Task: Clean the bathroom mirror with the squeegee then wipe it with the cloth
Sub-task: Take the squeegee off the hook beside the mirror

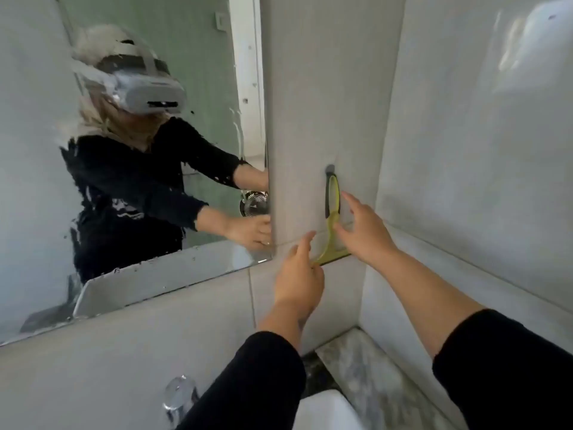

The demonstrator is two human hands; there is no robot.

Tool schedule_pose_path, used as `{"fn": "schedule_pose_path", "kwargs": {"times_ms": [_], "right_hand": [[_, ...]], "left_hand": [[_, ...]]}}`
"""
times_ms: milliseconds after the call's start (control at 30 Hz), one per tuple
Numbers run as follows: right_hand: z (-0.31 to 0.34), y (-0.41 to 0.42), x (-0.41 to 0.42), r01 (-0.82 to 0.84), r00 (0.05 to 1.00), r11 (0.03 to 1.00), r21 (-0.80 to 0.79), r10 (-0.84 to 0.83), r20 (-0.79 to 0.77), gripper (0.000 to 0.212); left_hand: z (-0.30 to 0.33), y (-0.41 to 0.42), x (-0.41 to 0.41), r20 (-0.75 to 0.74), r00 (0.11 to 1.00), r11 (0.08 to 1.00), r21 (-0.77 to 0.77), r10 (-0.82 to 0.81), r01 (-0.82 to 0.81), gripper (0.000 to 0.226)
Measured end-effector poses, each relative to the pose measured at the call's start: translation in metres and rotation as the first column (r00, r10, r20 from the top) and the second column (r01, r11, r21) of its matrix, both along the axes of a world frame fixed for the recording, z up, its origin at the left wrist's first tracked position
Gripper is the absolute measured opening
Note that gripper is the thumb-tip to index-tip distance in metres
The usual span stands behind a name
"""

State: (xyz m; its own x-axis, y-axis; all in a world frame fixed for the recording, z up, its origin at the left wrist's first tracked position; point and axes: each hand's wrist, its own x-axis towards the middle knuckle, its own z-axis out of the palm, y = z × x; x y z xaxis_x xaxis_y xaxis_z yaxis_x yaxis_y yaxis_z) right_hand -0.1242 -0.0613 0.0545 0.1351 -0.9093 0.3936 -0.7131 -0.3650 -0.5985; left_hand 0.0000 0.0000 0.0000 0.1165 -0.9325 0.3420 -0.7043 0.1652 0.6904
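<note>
The wet mirror point(201, 41) fills the left half, smeared with water and streaks, and reflects a person in a headset. On the tiled wall to its right, a yellow-green squeegee point(330, 240) with a black grip hangs from a hook point(329, 169), blade down. My left hand point(297, 274) holds the blade's left end, fingers curled on it. My right hand point(364, 231) is at the handle's right side with fingers spread and the thumb touching the squeegee's neck. No cloth is in view.
A chrome tap point(179, 395) and the white sink rim point(325, 411) lie below my arms. A marble ledge point(366, 367) runs along the right corner, under a glossy tiled side wall point(465, 150) that closes in on the right.
</note>
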Motion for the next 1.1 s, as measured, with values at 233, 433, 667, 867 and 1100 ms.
{"fn": "schedule_pose_path", "kwargs": {"times_ms": [233, 433, 667, 867, 1100], "right_hand": [[-0.005, -0.043, 0.016, -0.034, 0.973, 0.997, -0.070, 0.049, 0.226, 0.080], [-0.011, -0.057, 0.021, -0.009, 0.957, 0.988, -0.154, 0.053, 0.284, 0.077], [0.013, -0.034, 0.008, 0.050, 0.960, 0.990, -0.132, -0.011, 0.281, 0.066], [0.043, 0.007, 0.001, -0.002, 0.911, 1.000, 0.007, 0.000, 0.411, 0.065], [0.103, 0.059, 0.013, -0.146, 0.988, 0.982, -0.115, 0.152, 0.042, 0.086]], "left_hand": [[-0.024, -0.046, -0.033, -0.224, 0.975, 0.996, -0.090, -0.005, -0.016, 0.071], [-0.035, -0.058, -0.049, -0.267, 0.963, 0.990, -0.123, 0.038, -0.073, 0.072], [-0.019, -0.035, -0.060, -0.183, 0.965, 0.967, -0.135, 0.189, -0.216, 0.059], [0.015, 0.006, -0.052, -0.051, 0.978, 0.963, -0.171, 0.201, -0.207, 0.057], [0.075, 0.069, -0.006, 0.114, 0.954, 0.933, -0.270, 0.278, -0.240, 0.057]]}}
